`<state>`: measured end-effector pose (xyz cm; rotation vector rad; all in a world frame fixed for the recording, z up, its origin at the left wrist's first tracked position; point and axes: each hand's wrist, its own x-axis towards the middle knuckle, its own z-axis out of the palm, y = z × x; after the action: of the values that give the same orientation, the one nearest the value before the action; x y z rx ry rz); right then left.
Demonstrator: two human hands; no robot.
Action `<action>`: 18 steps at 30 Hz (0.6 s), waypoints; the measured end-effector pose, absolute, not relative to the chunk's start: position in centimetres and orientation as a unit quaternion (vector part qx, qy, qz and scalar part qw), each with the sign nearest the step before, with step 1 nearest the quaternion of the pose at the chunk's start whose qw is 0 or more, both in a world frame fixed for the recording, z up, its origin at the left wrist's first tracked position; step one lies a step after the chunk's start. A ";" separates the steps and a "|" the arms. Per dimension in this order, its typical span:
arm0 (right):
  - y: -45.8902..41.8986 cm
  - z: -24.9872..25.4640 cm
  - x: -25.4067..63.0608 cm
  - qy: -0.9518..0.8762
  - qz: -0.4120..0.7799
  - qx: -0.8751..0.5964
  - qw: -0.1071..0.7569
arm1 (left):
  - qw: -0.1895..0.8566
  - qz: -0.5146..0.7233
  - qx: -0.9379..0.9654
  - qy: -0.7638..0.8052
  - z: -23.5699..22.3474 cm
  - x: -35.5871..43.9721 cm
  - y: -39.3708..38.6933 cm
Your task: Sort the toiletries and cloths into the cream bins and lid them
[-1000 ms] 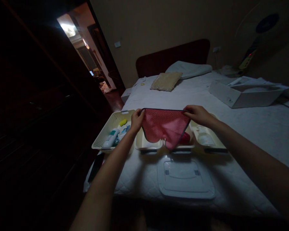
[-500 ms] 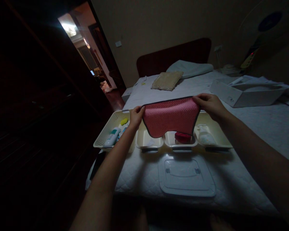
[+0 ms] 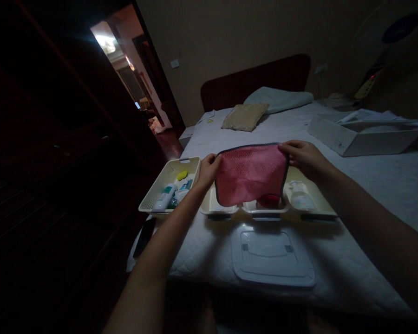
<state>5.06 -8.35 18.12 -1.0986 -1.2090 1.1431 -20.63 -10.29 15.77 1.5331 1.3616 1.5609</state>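
A pink cleaning cloth (image 3: 252, 174) with a dark edging hangs spread between my two hands. My left hand (image 3: 209, 170) pinches its upper left corner, and my right hand (image 3: 301, 157) pinches the upper right one. Below and behind the cloth stand cream plastic bins (image 3: 220, 211) on the bed, partly hidden by it. A red item (image 3: 269, 201) shows in the middle bin under the cloth's lower edge. In the right bin lies a clear pump bottle (image 3: 301, 197). The left basket (image 3: 149, 199) contains a white bottle (image 3: 165, 197) and a yellow item (image 3: 182, 175).
A translucent lid (image 3: 273, 257) lies on the bed in front of the bins. A dark flat object (image 3: 144, 239) rests by the bed's left corner. Farther back are a beige cushion (image 3: 245, 117), a pillow (image 3: 278, 99) and a white box (image 3: 365, 134) with papers.
My left hand has moved right, toward my right hand, so the cloth's top edge is slacker. The cloth hangs a little lower, and more of the left basket shows.
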 end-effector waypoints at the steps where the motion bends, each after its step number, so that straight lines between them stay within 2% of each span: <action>1: -8.8 18.3 4.6 -0.514 0.490 -0.463 0.530 | 0.288 0.578 0.571 0.508 15.9 -20.2 -10.5; 9: -11.8 19.4 1.0 -0.587 0.547 -0.416 0.427 | 0.303 0.530 0.635 0.473 17.0 -16.5 -12.8; 18: -12.4 19.2 0.2 -0.628 0.537 -0.363 0.429 | 0.320 0.525 0.668 0.420 16.8 -15.0 -13.8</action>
<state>0.16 -12.38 19.17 -0.9071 -1.5686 1.3410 -14.99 -13.79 16.79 1.7565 1.1030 1.3791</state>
